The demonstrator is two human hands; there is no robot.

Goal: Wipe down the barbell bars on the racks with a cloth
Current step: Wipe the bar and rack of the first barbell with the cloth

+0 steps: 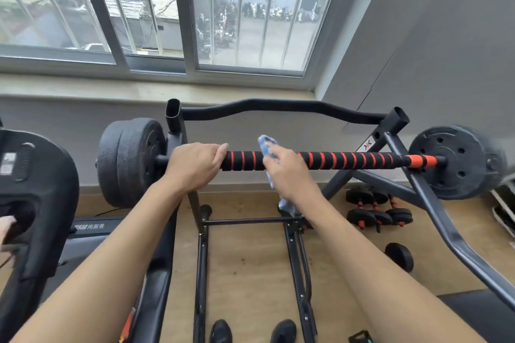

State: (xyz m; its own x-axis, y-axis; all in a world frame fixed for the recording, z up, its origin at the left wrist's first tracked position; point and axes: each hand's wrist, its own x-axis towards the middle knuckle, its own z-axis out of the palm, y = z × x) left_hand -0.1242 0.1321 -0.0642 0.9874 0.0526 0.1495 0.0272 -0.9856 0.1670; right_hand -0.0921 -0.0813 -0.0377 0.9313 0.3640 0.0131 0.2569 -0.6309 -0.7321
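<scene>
A barbell bar [348, 161] with black foam and orange spiral stripes lies across a black rack [390, 131], with black weight plates at its left end [126, 161] and right end [457, 163]. My left hand [195, 166] grips the bar near its left end, fingers curled over the top. My right hand [287, 172] holds a blue and white cloth [266, 145] against the bar just right of the left hand; the cloth's tail hangs below the bar. A curved black bar [278, 107] lies behind, higher on the rack.
The window and sill are close behind the rack, a grey wall to the right. Small dumbbells [376, 209] and a loose plate [400, 256] lie on the wooden floor at right. A black machine [36, 198] stands at left. My shoes [250, 331] stand between the rack's floor rails.
</scene>
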